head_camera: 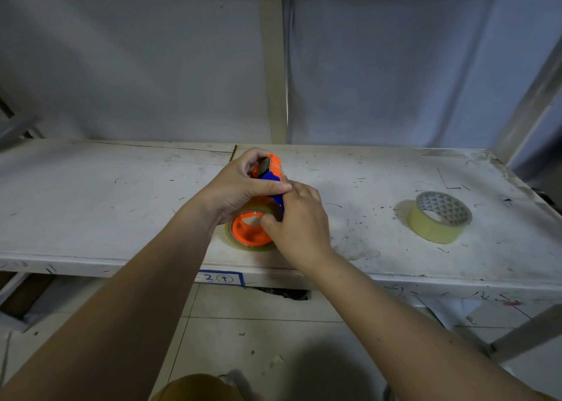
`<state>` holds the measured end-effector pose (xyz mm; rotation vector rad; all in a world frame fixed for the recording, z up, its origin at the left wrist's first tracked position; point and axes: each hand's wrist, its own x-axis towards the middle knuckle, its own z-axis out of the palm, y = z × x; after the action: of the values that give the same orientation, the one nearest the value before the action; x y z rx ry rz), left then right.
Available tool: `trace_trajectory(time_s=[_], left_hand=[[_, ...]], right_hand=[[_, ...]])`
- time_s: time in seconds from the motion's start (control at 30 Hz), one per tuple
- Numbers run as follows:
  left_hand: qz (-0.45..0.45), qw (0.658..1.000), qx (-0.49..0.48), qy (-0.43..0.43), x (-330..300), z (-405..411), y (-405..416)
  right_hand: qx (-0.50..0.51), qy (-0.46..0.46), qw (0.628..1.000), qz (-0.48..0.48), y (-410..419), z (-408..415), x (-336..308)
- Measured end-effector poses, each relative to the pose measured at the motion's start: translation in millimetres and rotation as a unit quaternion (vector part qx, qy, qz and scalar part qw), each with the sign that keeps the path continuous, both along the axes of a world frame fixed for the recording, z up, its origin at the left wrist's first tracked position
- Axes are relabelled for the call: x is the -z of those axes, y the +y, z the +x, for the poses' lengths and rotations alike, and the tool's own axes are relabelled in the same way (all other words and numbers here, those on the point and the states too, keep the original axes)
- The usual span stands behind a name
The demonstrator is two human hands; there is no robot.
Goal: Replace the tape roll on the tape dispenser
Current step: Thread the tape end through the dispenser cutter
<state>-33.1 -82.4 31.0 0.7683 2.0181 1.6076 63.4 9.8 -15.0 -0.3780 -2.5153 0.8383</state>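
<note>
dispenser: orange-and-blue tape dispenser (269,181), at the middle of the white shelf board (91,193), near its front edge; head end tilted up and away from the person, lower end down on the board
mounted roll: clear tape roll (243,242) sits on the dispenser's orange hub (248,228), at the dispenser's near end, touching the board
left hand: left hand (240,184) wrapped over the dispenser's upper part from its left side, fingers curled round the head, thumb laid across the blue section; clamped on the dispenser
right hand: right hand (299,218) on the dispenser's right side, fingers folded in against the blue part and the roll's edge, thumb tip at the hub rim; whether it pinches the roll or the body cannot be told
second roll: yellowish tape roll (439,216) with a grey patterned core, lying flat, well to the right of the dispenser, untouched
label: blue-bordered sticker (222,278) on the board's front lip, just below the dispenser
</note>
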Motion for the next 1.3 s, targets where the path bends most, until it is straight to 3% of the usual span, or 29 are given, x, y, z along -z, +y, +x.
trace_trajectory(time_s=[0.33,0.4,0.47,0.53,0.6,0.73,0.93,1.03,1.1,1.17,1.3], left_hand=[[-0.01,1.0,-0.008,0.013,-3.9,5.9,3.8],[-0.027,0.999,-0.005,0.039,-5.4,8.5,7.0],[-0.051,0.996,-0.008,0.069,-5.7,10.0,12.4],[-0.067,0.995,0.005,0.079,-6.6,13.1,19.2],[-0.08,0.993,0.025,0.08,-8.0,17.7,24.8],[-0.146,0.985,0.001,0.095,-11.0,21.6,18.6],[-0.349,0.929,0.006,0.12,11.3,39.7,-8.5],[-0.306,0.932,-0.09,0.171,24.7,42.7,-8.6],[-0.239,0.957,-0.117,0.114,26.9,39.9,-6.6],[-0.143,0.983,-0.108,-0.028,28.7,37.8,-4.0],[-0.002,0.965,-0.092,-0.247,33.6,34.7,8.7]], right_hand=[[0.011,0.022,0.997,0.066,4.5,21.0,5.8],[0.036,0.019,0.999,0.022,14.0,26.8,4.7],[0.048,0.032,0.994,-0.09,21.0,31.2,-1.9],[0.012,0.032,0.99,-0.137,22.3,30.7,-9.8],[-0.011,0.021,0.992,-0.126,22.8,26.4,-12.1],[0.057,0.015,0.989,-0.138,33.1,18.2,-4.5],[0.13,0.02,0.979,-0.153,34.0,11.2,6.3],[0.148,0.032,0.977,-0.15,34.5,6.9,2.8],[0.145,0.035,0.976,-0.162,38.8,8.6,-6.8],[0.1,0.039,0.975,-0.192,45.7,11.6,-11.6],[0.021,-0.008,0.97,-0.243,58.1,25.2,-9.0]])
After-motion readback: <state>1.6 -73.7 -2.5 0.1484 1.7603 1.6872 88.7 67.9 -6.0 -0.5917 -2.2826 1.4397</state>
